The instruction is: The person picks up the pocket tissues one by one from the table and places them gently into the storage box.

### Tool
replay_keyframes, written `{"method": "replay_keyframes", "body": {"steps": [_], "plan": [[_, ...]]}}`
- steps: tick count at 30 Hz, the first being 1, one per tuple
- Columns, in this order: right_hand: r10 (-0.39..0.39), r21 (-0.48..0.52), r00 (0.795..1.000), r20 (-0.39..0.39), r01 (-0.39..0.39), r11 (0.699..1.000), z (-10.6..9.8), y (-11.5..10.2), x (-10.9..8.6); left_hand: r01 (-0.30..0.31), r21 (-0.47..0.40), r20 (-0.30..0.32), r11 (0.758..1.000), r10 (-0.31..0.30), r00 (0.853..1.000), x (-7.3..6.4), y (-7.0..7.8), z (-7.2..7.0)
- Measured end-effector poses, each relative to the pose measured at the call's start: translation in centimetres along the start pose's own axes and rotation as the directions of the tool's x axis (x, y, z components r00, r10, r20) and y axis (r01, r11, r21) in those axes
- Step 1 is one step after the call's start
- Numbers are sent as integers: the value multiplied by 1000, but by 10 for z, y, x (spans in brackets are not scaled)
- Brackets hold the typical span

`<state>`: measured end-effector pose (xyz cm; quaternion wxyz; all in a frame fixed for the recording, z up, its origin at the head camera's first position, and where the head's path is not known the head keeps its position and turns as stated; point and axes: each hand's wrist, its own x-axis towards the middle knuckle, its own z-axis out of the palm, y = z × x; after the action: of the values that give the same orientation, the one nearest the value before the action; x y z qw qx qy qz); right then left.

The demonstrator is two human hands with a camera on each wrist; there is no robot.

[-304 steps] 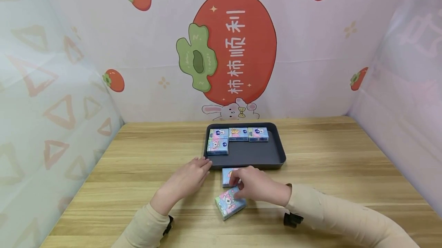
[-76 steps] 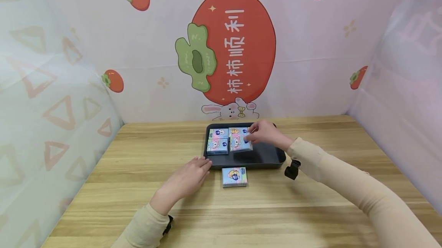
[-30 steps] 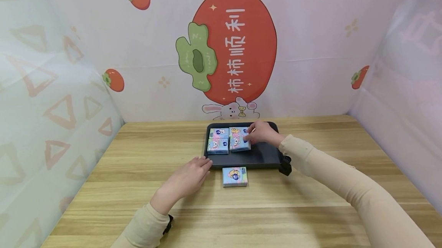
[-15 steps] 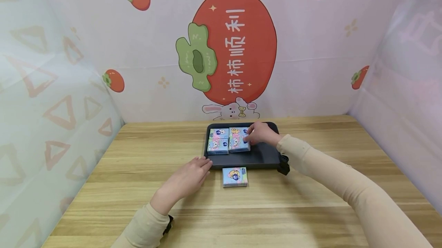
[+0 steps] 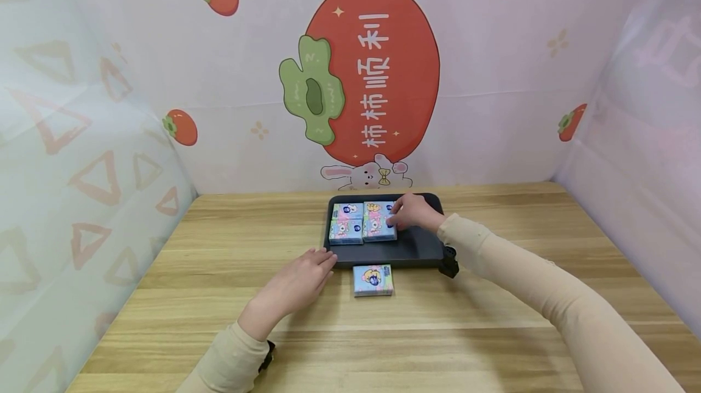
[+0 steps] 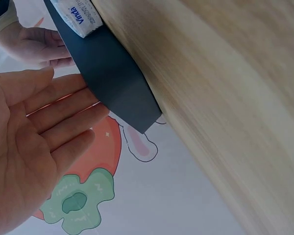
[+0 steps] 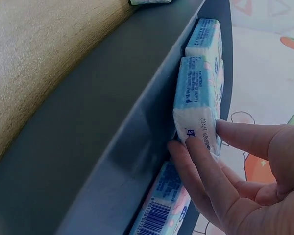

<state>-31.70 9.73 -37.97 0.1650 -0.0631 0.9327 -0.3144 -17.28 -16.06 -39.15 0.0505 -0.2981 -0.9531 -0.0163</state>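
My right hand (image 5: 414, 210) pinches the right end of a blue and pink tissue pack (image 5: 378, 230) in the dark grey tray (image 5: 408, 251). In the right wrist view, the thumb is on this pack's (image 7: 193, 83) top edge and the fingers touch its white end. To its left lies another tissue pack (image 5: 345, 232), with more packs in the back row; the hand covers the right one, whose barcode side (image 7: 159, 210) shows in the right wrist view. My left hand (image 5: 300, 280) has its fingers extended, tips against the tray's near left corner.
One tissue pack (image 5: 372, 281) with a yellow cartoon figure lies on the wooden table (image 5: 230, 229) just in front of the tray. A printed cloth backdrop (image 5: 235, 70) rises behind the table, with side sheets at left and right.
Since ten seconds ago, the tilted pack has gone from the table into the tray's second row. Lately my right hand has shifted it slightly, straight against its neighbours. The left hand stays put.
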Motion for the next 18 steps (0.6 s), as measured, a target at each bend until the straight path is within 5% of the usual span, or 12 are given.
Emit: {"method": "replay_keyframes", "body": {"steps": [18], "plan": [[-2,38,1000,-31,3,999,5,-2,1,4,0,-3,1000,-4,1000,1,0,1]]}}
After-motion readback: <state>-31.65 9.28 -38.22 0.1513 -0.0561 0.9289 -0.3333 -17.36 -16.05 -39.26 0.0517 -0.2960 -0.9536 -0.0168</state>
